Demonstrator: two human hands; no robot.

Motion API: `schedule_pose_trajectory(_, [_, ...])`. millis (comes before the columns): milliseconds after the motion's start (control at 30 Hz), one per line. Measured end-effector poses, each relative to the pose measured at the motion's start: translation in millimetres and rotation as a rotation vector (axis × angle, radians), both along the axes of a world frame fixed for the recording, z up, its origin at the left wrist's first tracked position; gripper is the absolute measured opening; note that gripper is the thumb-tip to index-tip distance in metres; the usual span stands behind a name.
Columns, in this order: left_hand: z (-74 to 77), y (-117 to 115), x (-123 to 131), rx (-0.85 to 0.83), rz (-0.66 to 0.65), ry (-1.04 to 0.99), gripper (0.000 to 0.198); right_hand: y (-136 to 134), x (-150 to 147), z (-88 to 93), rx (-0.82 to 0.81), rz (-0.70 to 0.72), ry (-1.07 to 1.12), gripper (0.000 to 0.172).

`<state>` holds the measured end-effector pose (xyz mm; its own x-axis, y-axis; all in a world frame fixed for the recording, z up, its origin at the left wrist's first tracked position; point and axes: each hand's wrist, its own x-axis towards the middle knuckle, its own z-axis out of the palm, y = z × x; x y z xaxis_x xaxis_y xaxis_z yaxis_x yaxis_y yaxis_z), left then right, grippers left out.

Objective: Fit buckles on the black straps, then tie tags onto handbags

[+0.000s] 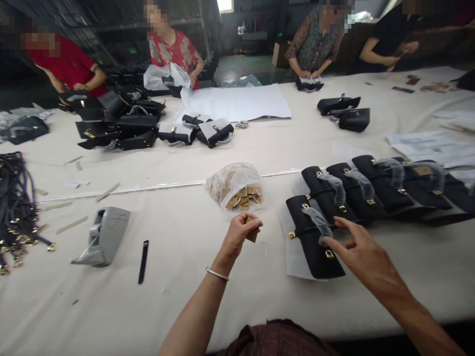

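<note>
My left hand [240,232] pinches a small brown hang tag [252,234] just in front of a clear plastic bag [226,180]. More brown tags [243,199] with white strings spill at the mouth of that bag. My right hand [358,247] has its thumb and fingers apart over the nearest black handbag [309,232]. Its thumb is by the plastic-wrapped handle [318,222]; whether it touches I cannot tell. That handbag lies on a white sheet and has gold fittings. Beside it, a second black handbag [326,193] begins a row running to the right.
A grey tape dispenser [111,235] and a black strip [143,262] lie at left, near a heap of dark straps [17,207]. Handbags are piled [122,123] across the table. Several people work along the far side. White papers [426,148] lie at right.
</note>
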<state>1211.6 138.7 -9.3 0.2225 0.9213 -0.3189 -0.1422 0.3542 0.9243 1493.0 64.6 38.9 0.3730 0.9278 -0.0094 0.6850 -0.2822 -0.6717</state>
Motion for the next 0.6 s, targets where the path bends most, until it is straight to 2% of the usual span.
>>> schedule_pose_trajectory(67, [13.1,-13.6,5.3,-0.051,-0.017,-0.120,0.026,-7.5,-11.7,19.7,0.084,0.004,0.026,0.058])
schedule_pose_trajectory(133, [26.1,-25.7,13.0,-0.047,-0.061,-0.149,0.023,-12.8,-30.1,31.5,-0.041,0.109,0.296,0.060])
schedule_pose_trajectory(233, [44.0,-41.9,23.8,0.053,-0.167,-0.058,0.017,-12.5,-57.5,28.6,-0.237,0.332,0.788,0.075])
schedule_pose_trajectory(300, [53.6,-51.2,28.3,0.153,-0.227,0.081,0.011,-9.7,-68.1,18.2,-0.271,0.417,0.983,0.070])
schedule_pose_trajectory(367, [60.3,-58.9,31.0,0.257,-0.259,0.275,0.006,-9.4,-71.4,7.7,-0.273,0.445,0.997,0.049])
schedule_pose_trajectory(433, [63.8,-65.3,33.4,0.345,-0.287,0.471,0.009,-13.6,-69.8,0.4,-0.271,0.433,0.885,0.034])
schedule_pose_trajectory(533, [62.7,-73.3,39.0,0.416,-0.358,0.669,0.013,-27.3,-64.4,-6.6,-0.265,0.364,0.739,0.032])
schedule_pose_trajectory(600, [59.0,-77.9,44.1,0.418,-0.408,0.728,0.015,-38.5,-60.8,-12.4,-0.274,0.317,0.732,0.032])
